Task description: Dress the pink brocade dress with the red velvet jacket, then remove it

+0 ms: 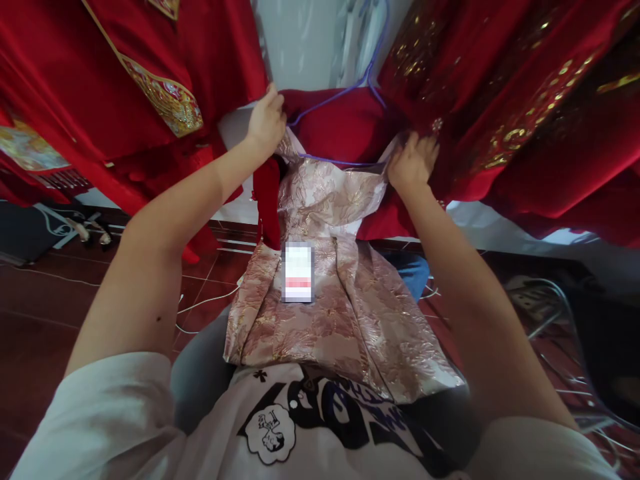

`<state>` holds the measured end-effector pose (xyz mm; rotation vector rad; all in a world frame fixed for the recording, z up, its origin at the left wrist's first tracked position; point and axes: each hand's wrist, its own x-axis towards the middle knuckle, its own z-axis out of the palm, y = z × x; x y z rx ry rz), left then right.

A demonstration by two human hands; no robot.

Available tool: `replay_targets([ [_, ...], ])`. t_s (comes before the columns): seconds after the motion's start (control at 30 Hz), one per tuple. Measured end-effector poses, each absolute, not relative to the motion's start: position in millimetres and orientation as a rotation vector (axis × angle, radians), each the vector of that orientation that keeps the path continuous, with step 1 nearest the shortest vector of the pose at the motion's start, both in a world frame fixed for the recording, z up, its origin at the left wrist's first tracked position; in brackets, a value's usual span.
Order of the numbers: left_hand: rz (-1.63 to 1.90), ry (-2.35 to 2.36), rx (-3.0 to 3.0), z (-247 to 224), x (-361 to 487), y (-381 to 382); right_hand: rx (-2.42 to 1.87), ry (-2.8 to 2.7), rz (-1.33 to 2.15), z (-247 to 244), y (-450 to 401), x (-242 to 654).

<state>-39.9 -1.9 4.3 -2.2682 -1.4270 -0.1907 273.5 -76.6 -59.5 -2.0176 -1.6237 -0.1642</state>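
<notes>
The pink brocade dress point(320, 327) lies across the person's lap, its long axis running away from the body, neckline at the far end and flared hem nearest the shirt point(225, 427). The left hand point(267, 120) pinches one upper corner; the right hand point(413, 160) grasps the other. The purple hanger point(345, 162) sits at the neckline, its hook end pointing away. A phone point(298, 272) rests lengthwise on the skirt.

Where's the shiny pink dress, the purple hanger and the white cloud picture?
Shiny pink dress point(320, 333): head view, front of its skirt.
Purple hanger point(369, 75): head view, its neck, just below the hook.
White cloud picture point(271, 435): head view, its middle.
</notes>
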Motion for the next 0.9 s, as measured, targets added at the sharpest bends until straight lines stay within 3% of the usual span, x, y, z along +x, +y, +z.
replay_targets([
  [0.4, -0.168, -0.943, -2.111, -8, -64, 46, -2.102, -1.713, -0.122, -60, -80, 290],
  [0.67, -0.137, -0.843, -2.065, 2, -64, 50, -2.219, -1.79, -0.218, -41, -55, 300],
  [0.9, -0.163, -0.919, -2.241, 13, -79, 19, -2.172, -2.014, -0.332, -14, -87, 306],
])
